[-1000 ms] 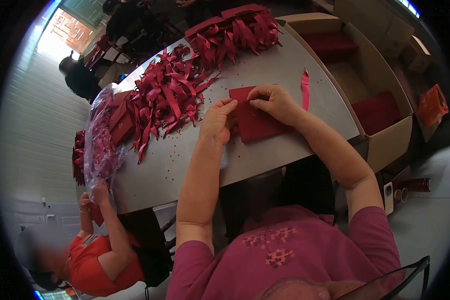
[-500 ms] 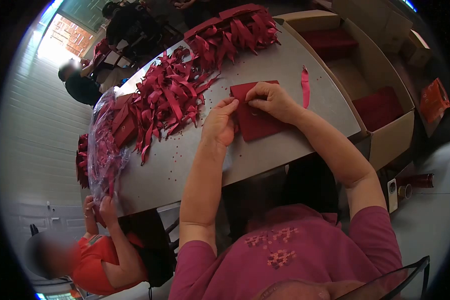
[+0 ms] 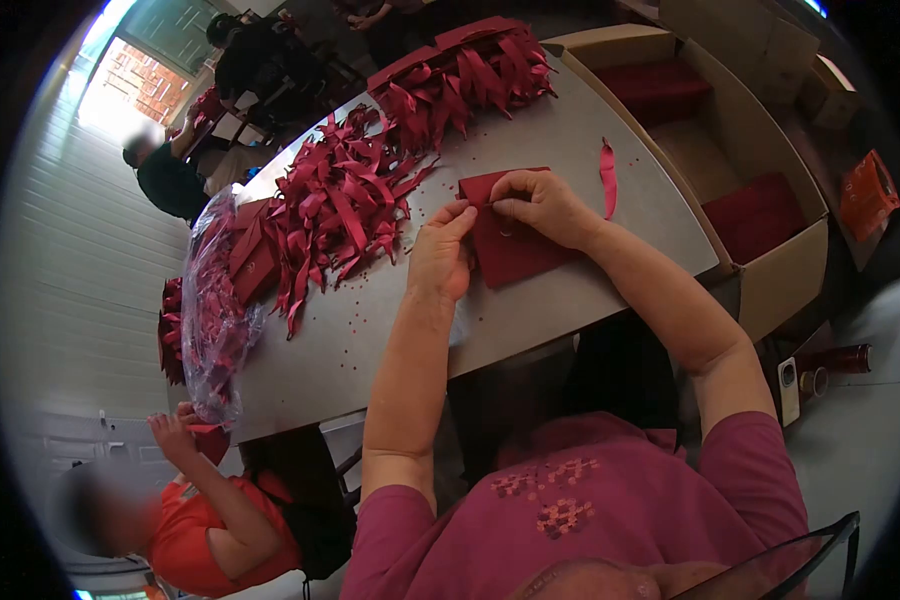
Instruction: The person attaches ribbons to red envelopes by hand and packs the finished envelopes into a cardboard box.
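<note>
A flat, dark red gift bag (image 3: 520, 262) lies on the metal table in front of me, with a small pale mark on its face. My left hand (image 3: 443, 250) pinches the bag's left edge between thumb and fingers. On the bag's upper part, my right hand (image 3: 542, 208) is closed in a pinch, its fingertips close to the left ones. What sits between the right fingertips is too small to make out. A single pink-red ribbon (image 3: 609, 180) lies on the table to the right of the bag.
Red bags with loose ribbons (image 3: 345, 190) are heaped across the table (image 3: 410, 345); more stand behind (image 3: 460, 80). Clear plastic wrap (image 3: 210, 330) covers some at left. An open cardboard box (image 3: 785, 275) holds red stacks at right. A co-worker in orange (image 3: 225, 530) sits at lower left.
My hands stay at the same bag, with only slight shifts of the fingers. The co-worker at lower left has raised a hand and moved it leftward, away from the plastic wrap.
</note>
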Demonstrator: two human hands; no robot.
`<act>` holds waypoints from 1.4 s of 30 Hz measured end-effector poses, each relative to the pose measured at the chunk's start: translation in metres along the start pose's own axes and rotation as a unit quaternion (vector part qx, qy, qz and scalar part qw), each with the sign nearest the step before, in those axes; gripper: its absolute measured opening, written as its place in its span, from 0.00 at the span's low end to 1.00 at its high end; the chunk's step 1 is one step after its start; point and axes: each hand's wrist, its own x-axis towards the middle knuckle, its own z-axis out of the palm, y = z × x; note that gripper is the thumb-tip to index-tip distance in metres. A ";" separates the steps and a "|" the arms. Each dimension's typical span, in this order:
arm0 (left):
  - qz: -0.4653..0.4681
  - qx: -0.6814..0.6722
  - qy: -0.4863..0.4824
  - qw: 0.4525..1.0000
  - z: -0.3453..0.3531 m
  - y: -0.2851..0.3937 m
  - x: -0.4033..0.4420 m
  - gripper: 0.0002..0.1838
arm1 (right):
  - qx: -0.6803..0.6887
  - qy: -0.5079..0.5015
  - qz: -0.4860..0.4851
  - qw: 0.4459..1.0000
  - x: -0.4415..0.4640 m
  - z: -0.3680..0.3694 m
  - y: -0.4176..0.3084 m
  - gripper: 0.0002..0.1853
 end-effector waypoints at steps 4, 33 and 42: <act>0.000 0.017 0.008 1.000 0.000 -0.002 0.000 0.09 | -0.064 0.009 -0.011 0.998 -0.001 0.002 -0.001 0.04; 0.073 0.005 0.012 0.997 0.003 -0.007 0.000 0.07 | -0.322 0.122 -0.137 0.929 -0.002 0.022 -0.010 0.05; 0.195 0.238 0.034 0.951 0.002 -0.008 -0.006 0.06 | -0.645 0.017 -0.163 0.747 0.006 0.040 -0.039 0.07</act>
